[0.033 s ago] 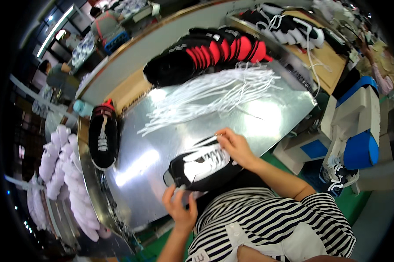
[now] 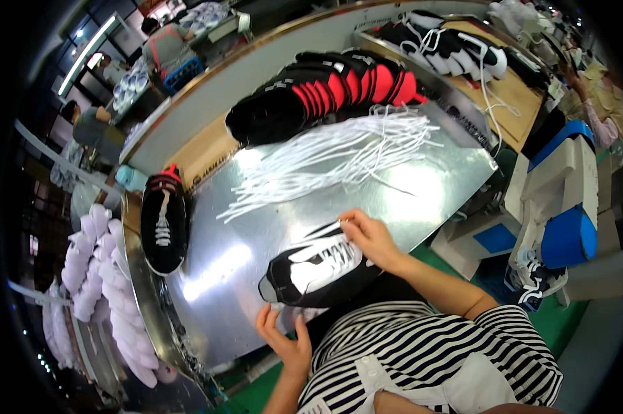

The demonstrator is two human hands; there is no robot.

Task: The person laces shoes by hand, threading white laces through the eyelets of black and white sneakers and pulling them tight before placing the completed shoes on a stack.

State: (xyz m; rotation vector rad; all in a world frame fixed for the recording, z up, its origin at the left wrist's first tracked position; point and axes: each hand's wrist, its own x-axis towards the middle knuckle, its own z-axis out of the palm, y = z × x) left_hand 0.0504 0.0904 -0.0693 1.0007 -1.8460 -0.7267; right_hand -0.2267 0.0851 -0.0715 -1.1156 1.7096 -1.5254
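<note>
A black-and-white shoe upper lies tilted across the near part of the metal worktable, white lacing threaded over its top. My right hand pinches its far edge by the white lacing, thumb and fingertips together. Close to the grey-edged left end of the upper is my left hand, its fingers spread and curved. Those fingertips reach the upper's near edge; whether they press on it is unclear. Beyond the upper, a loose bundle of white shoelaces is spread over the table.
A row of black-and-red shoes stands along the far side. One black shoe sits at the left edge. Black-and-white shoes rest on a board at the far right. A beige-and-blue machine is on the right; people work farther back.
The whole view has shifted slightly. The shoe upper has turned a little, showing a dark gap in its white top, and my left fingers sit slightly lower beside its end.
</note>
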